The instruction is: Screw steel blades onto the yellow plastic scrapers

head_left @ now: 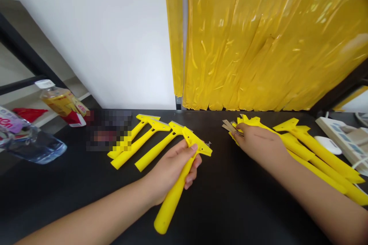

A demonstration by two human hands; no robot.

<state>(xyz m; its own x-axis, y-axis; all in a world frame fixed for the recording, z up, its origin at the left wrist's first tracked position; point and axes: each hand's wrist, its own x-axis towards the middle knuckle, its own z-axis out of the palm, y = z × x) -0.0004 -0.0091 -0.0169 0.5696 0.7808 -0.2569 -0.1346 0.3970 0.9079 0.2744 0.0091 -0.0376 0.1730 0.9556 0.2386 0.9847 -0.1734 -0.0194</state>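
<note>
A yellow scraper is gripped in my left hand, its wide head pointing up and to the right, its handle toward me. Several other yellow scrapers lie on the black table just left of that hand. My right hand reaches to the front of a pile of yellow scrapers at the right. Flat brownish pieces stick out by its fingertips. Its fingers are mostly hidden, so I cannot make out whether they grip anything.
Two plastic bottles are at the left. A power strip and a white case sit at the right on the black table. Yellow plastic strips hang behind, beside a white panel.
</note>
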